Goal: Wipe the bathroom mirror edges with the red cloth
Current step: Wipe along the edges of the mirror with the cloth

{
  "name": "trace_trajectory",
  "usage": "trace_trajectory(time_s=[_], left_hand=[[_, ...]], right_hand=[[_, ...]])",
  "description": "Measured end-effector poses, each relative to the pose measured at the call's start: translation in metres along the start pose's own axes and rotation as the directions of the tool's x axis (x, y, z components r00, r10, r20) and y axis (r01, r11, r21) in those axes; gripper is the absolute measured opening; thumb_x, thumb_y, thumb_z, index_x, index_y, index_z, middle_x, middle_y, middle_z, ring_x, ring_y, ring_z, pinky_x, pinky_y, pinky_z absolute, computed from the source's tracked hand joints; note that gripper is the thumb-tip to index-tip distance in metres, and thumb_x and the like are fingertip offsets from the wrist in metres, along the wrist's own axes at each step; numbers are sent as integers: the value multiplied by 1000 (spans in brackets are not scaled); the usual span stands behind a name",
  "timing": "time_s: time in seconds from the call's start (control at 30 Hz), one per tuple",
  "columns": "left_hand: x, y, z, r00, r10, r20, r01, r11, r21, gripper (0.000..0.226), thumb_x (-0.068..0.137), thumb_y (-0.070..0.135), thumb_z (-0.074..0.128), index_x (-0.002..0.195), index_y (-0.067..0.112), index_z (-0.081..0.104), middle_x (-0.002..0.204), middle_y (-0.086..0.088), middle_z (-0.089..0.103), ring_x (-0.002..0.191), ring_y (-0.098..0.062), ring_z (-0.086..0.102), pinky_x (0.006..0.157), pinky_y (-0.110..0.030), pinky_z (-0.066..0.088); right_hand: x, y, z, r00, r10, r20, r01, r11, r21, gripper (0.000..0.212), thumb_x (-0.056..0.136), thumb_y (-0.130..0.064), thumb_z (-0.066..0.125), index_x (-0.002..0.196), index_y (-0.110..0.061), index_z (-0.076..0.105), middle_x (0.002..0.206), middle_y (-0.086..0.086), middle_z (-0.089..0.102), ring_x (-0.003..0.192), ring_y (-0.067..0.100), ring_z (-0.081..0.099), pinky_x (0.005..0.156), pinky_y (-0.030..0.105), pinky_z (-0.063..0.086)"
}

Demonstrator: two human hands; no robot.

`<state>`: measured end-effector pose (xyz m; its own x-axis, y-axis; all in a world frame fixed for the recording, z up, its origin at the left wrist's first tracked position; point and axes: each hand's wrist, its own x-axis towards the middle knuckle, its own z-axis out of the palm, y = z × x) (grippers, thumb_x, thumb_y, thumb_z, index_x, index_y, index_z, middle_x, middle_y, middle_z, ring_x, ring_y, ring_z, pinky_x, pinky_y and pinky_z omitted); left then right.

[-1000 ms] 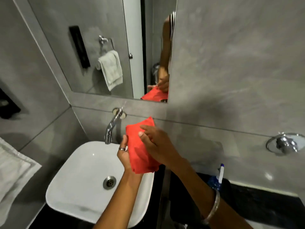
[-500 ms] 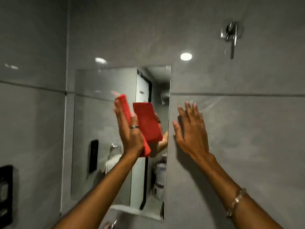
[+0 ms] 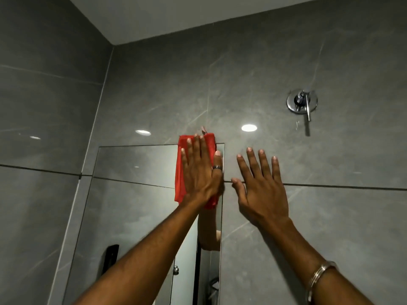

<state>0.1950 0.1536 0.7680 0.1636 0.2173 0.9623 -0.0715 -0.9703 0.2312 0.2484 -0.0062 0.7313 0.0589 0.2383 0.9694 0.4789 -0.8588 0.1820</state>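
The mirror (image 3: 136, 194) is a tall frameless panel set in the grey tiled wall. My left hand (image 3: 201, 170) lies flat with spread fingers and presses the folded red cloth (image 3: 180, 172) against the mirror's top right corner. The cloth's upper end overlaps the mirror's top edge and the tile above it. My right hand (image 3: 262, 188) rests flat on the wall tile just right of the mirror's right edge, fingers apart, holding nothing. A ring sits on my left thumb and a metal bangle on my right wrist.
A chrome wall valve with a lever (image 3: 302, 103) is mounted on the tile up and to the right. The wall corner and ceiling edge (image 3: 112, 44) are at the upper left. The mirror reflects a black wall fitting (image 3: 111, 256) and a door.
The view has tilted up from the sink to the mirror's top. My left hand carried the cloth up to the top right corner and pressed it flat; my right hand released it and moved onto the wall.
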Motion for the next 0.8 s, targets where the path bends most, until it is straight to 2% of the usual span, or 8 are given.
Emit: trace_trajectory(time_s=[0.13, 0.23, 0.33, 0.43, 0.53, 0.63, 0.7, 0.8], left_hand=[[2, -28, -8, 951, 277, 137, -288, 955, 69, 73, 103, 48, 14, 162, 19, -17, 171, -2, -24, 158, -18, -27, 130, -45, -18], [13, -61, -25, 826, 495, 270, -531, 844, 74, 70, 104, 48, 15, 164, 19, -9, 173, -1, -17, 159, -15, -21, 132, -47, -7], [24, -77, -33, 735, 619, 277, -668, 731, 141, 68, 106, 48, 17, 165, 18, 3, 175, -3, -5, 162, -18, -10, 134, -45, -1], [17, -68, -23, 821, 546, 164, -569, 804, 173, 68, 105, 49, 16, 165, 17, 8, 175, -5, 1, 162, -22, -4, 132, -52, 8], [7, -37, -7, 955, 294, 35, -296, 944, 143, 70, 104, 50, 12, 165, 17, 0, 175, -5, -7, 162, -23, -10, 133, -50, -2], [4, -6, 5, 997, 69, -47, -61, 987, 150, 71, 105, 50, 11, 163, 16, -10, 173, -7, -15, 161, -26, -15, 132, -51, -7], [3, 1, 8, 996, 72, -46, -65, 989, 132, 70, 105, 50, 13, 162, 16, -10, 173, -8, -14, 161, -27, -14, 131, -52, -8], [1, -15, 4, 961, 277, 26, -278, 954, 112, 69, 106, 50, 17, 164, 18, -3, 174, -7, -9, 162, -27, -11, 131, -54, -4]], right_hand=[[-1, 0, 0, 1000, -5, 6, 5, 1000, 3, 71, 106, -61, 13, 168, -28, 4, 177, 3, -7, 164, 25, -10, 132, 56, 1], [-2, -2, -1, 1000, -1, 12, 1, 1000, -12, 71, 106, -60, 16, 168, -27, 4, 177, 4, -7, 164, 26, -10, 132, 55, 0], [-3, -1, -1, 1000, 0, 8, 0, 1000, -20, 71, 106, -60, 13, 168, -27, 4, 177, 4, -7, 164, 26, -9, 132, 55, 0], [-3, -2, 0, 1000, -1, 2, 1, 1000, -31, 70, 106, -60, 11, 168, -27, 4, 177, 3, -8, 164, 25, -11, 132, 55, 1], [-3, -2, 3, 1000, 4, -11, -5, 999, -32, 70, 106, -60, 13, 168, -28, 5, 177, 3, -7, 164, 25, -11, 132, 55, 0], [-2, 0, 5, 1000, 5, -19, -6, 999, -47, 70, 107, -60, 14, 168, -28, 3, 177, 3, -8, 164, 25, -12, 132, 55, 1], [-2, 0, 7, 1000, 7, -19, -8, 999, -53, 70, 107, -61, 15, 168, -28, 2, 177, 3, -9, 164, 25, -11, 132, 55, 0], [-3, 0, 9, 1000, 3, -25, -4, 999, -51, 69, 107, -59, 16, 168, -29, 3, 177, 3, -8, 164, 24, -11, 132, 55, 0]])
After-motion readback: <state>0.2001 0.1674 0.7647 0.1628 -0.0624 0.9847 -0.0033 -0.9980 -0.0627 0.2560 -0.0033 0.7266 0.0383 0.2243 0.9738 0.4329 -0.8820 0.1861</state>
